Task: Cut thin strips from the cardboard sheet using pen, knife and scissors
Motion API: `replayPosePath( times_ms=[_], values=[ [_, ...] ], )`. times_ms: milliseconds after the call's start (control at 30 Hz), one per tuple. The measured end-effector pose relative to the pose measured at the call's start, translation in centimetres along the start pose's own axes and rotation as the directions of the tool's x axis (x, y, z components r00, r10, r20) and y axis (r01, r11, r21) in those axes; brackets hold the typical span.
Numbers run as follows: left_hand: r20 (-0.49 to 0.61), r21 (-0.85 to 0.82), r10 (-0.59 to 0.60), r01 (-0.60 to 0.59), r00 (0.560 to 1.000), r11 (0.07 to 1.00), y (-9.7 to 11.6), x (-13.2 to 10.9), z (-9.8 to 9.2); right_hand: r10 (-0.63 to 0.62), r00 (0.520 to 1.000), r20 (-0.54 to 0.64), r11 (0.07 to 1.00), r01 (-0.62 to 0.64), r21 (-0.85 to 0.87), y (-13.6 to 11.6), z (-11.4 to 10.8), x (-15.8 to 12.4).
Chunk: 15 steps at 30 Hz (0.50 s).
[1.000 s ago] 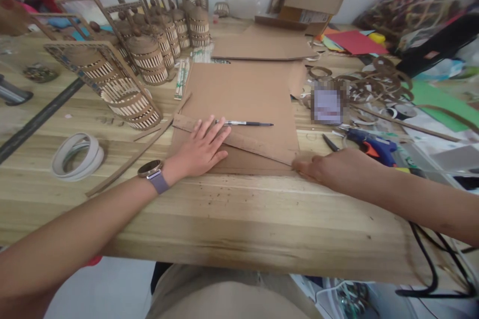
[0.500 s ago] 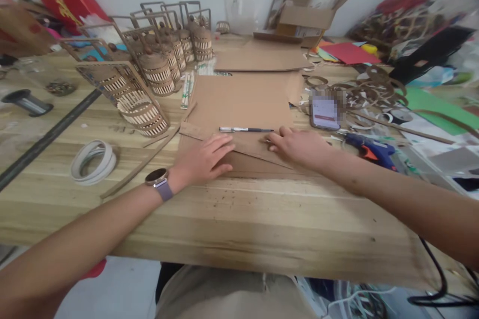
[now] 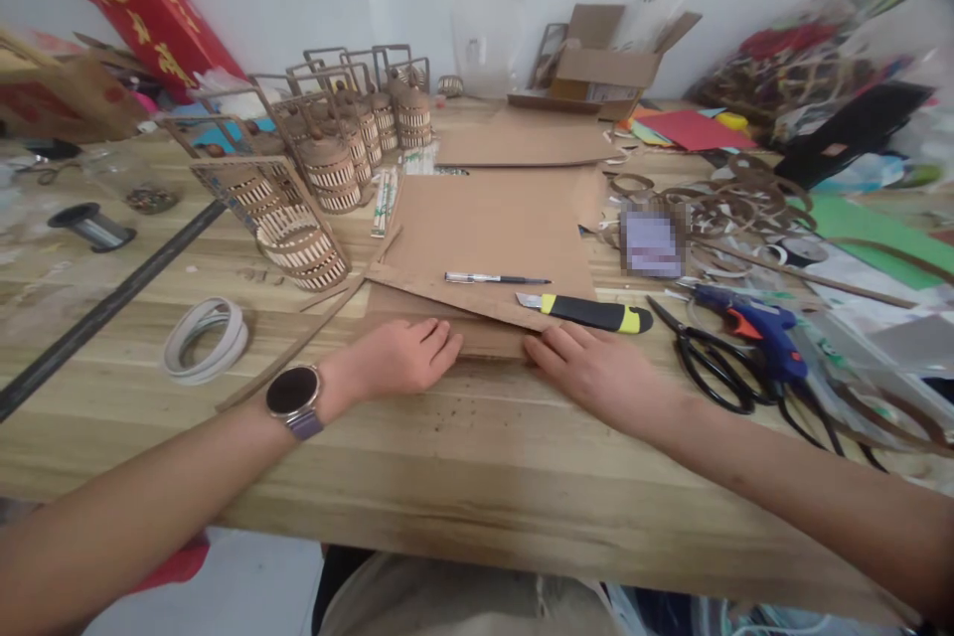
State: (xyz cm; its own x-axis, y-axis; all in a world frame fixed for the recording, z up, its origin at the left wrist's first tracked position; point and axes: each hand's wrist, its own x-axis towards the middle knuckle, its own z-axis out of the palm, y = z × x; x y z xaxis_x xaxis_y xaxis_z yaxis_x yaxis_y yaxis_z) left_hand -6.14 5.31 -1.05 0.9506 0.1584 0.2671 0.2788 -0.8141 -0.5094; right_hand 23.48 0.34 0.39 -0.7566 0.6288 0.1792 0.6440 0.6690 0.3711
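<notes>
A brown cardboard sheet lies in front of me, with a narrower strip of cardboard at its near side. My left hand is on the strip's near edge, fingers bent together over it. At the right end of the same edge, my right hand has its fingers closed on the cardboard, thumb side hidden. A black and yellow utility knife, blade out, lies just beyond the right hand. Farther in, a pen rests across the sheet.
Several small bamboo baskets with handles stand at the left back. Rolls of white tape lie left. Scissors, a blue glue gun, a phone and curled brown strips crowd the right side.
My right hand has come off the utility knife, which now lies uncovered, and has moved toward me to the near cardboard edge. My left hand has drawn back to that edge too.
</notes>
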Motion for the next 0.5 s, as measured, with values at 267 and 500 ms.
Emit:
replayPosePath(
  times_ms=[267,500],
  values=[
    [0.046,-0.098,-0.195,0.199,0.98,0.975,-2.4,2.0,-1.2,0.182,0.889,0.421,0.977,-0.211,0.024,2.9,-3.8,2.4],
    [0.08,-0.193,-0.247,0.258,0.966,0.947,-2.5,2.1,-3.7,0.138,0.875,0.465,0.918,-0.289,0.272,4.0,-4.7,1.1]
  ],
)
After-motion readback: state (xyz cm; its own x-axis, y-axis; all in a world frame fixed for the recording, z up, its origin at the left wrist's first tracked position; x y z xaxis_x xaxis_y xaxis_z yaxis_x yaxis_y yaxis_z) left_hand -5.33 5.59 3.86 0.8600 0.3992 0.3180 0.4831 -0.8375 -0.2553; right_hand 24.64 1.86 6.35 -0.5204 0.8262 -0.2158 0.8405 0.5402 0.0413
